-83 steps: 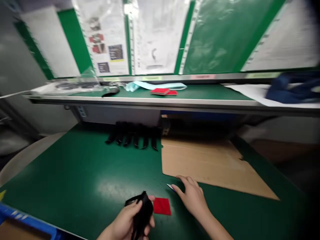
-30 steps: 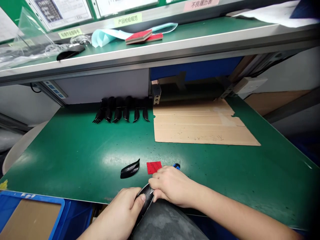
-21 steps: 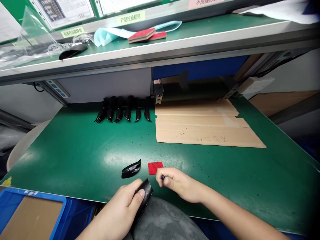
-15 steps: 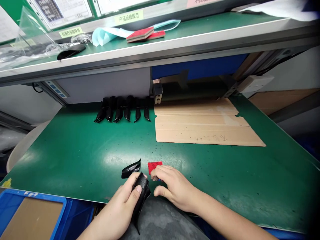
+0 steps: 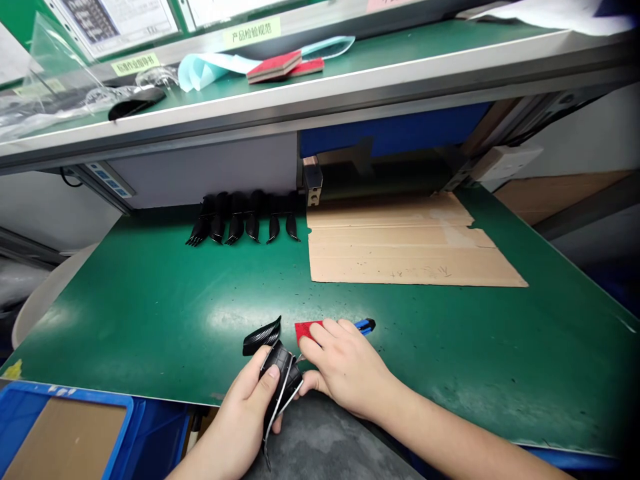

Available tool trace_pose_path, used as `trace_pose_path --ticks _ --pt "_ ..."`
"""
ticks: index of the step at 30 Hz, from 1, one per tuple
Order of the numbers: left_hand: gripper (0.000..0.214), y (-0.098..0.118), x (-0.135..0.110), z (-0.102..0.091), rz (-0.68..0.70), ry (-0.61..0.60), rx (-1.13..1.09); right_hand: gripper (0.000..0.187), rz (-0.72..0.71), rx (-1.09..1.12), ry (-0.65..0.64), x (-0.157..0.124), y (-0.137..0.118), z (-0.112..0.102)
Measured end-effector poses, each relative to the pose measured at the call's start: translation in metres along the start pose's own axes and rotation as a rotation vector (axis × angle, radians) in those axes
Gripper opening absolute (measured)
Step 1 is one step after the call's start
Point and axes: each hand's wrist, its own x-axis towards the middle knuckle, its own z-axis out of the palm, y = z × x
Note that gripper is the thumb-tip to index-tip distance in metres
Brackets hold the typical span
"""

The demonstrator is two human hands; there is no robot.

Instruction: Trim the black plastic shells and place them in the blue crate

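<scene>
My left hand [image 5: 245, 407] is closed around a stack of black curved plastic pieces [image 5: 281, 377], whose edges catch the light in pale lines. The pieces are tilted over my lap at the table's front edge. My right hand [image 5: 345, 367] grips a blue utility knife [image 5: 365, 326]; its black-ended handle sticks out behind the fingers. A bit of its blade shows close to the pieces, and the right thumb is at their side. Another black ribbed piece [image 5: 263, 336] lies on the table just beyond my left hand. A red pad [image 5: 306, 328] is partly hidden behind the right fingers.
Several black curved pieces [image 5: 243, 219] stand in a row at the back of the green table [image 5: 150, 300]. A cardboard sheet [image 5: 400, 250] lies at back right. Overhead, a shelf [image 5: 400, 73] carries red pads and film. Blue bins [image 5: 127, 427] are at lower left.
My right hand has come closer to the black pieces, and the knife's blue handle now shows behind it. The left hand has turned the pieces so their pale edges show.
</scene>
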Motion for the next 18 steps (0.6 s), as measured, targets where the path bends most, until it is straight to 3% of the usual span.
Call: trace_pose_path --ticks 6,14,16,18 --pt "0.051 0.0 0.0 0.004 0.061 -0.003 -0.007 0.049 -0.019 0.012 -0.022 0.002 -0.003 0.001" --pt "0.052 -0.003 -0.003 0.005 0.092 0.129 0.091 0.036 -0.103 0.065 -0.166 0.007 0.0 0.003" --pt "0.052 -0.004 -0.003 0.004 0.083 0.127 0.107 0.043 -0.119 0.21 -0.236 0.008 0.004 0.003" --pt "0.054 -0.006 -0.003 0.004 0.097 0.12 0.096 0.05 -0.115 0.523 -0.329 0.007 0.009 0.002"
